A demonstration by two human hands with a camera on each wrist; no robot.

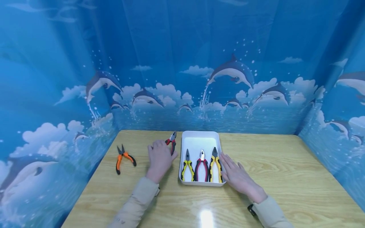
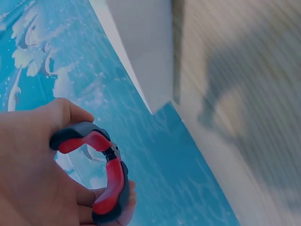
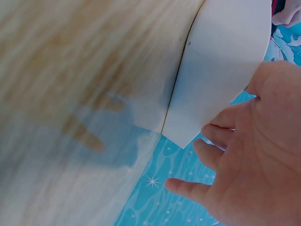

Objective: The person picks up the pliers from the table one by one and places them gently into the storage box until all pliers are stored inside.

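The left hand (image 1: 160, 158) grips the red-handled pliers (image 1: 172, 142) just to the left of the white tray (image 1: 199, 139), on the wooden table (image 1: 285, 171); the left wrist view shows the fingers and thumb curled around the red and dark handles (image 2: 101, 176), while the head view shows the metal nose pointing away from the person. The right hand (image 1: 238, 177) lies flat with its fingers extended and relaxed against the right wall of the tray, holding nothing. Inside the tray, three pliers lie side by side with noses pointing away: yellow-handled pliers (image 1: 187, 166) at left, red-and-black pliers (image 1: 201, 166) in the middle, and yellow-and-black pliers (image 1: 215, 164) at right. Orange-handled pliers (image 1: 124, 157) lie well apart to the left on the table. Risks: the grip sits near the handle ends, so the heavier nose may tip down and strike the tray rim; the near part of the tray is already full, so a fourth tool set there may land on the others; the tray may slide if the flat right hand does not brace it.
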